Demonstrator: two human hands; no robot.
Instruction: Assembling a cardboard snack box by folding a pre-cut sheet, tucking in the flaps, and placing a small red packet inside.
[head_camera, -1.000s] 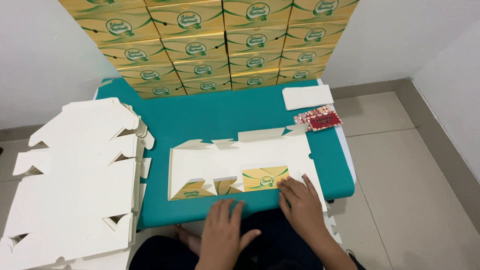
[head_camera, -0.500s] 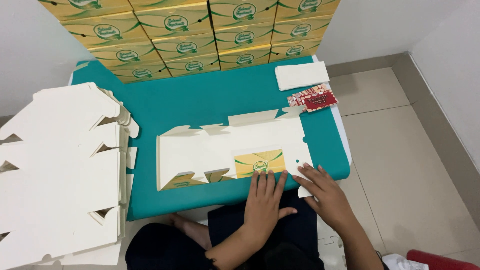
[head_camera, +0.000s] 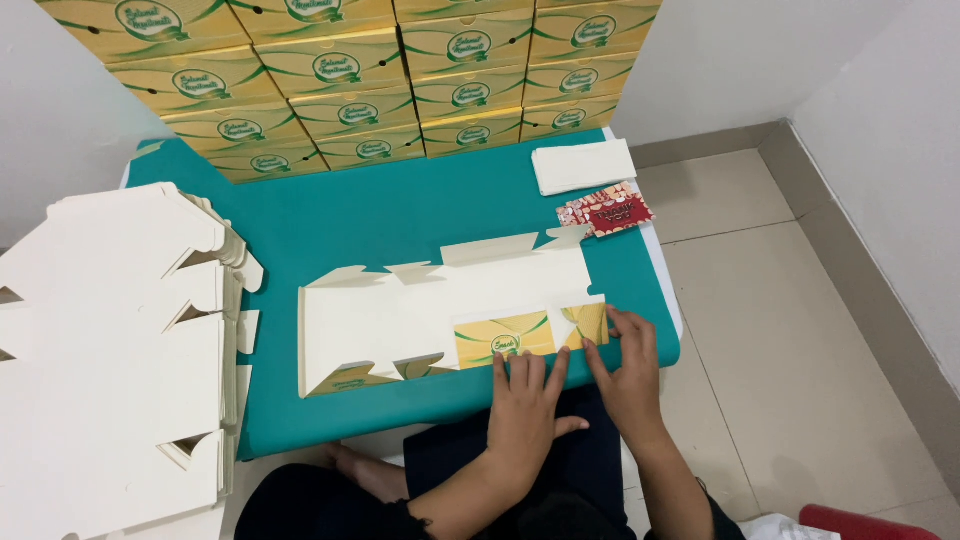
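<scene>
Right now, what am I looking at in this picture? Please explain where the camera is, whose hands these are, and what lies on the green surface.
The camera sits on a person's head and looks down. The left hand and right hand are that person's own; both press flat on a flat unfolded carton, along its near folded edge. It lies on a teal mat. To the left is a stack of flat cartons. Behind stand assembled yellow boxes. At the far right lie a white folded paper and a small red card.
</scene>
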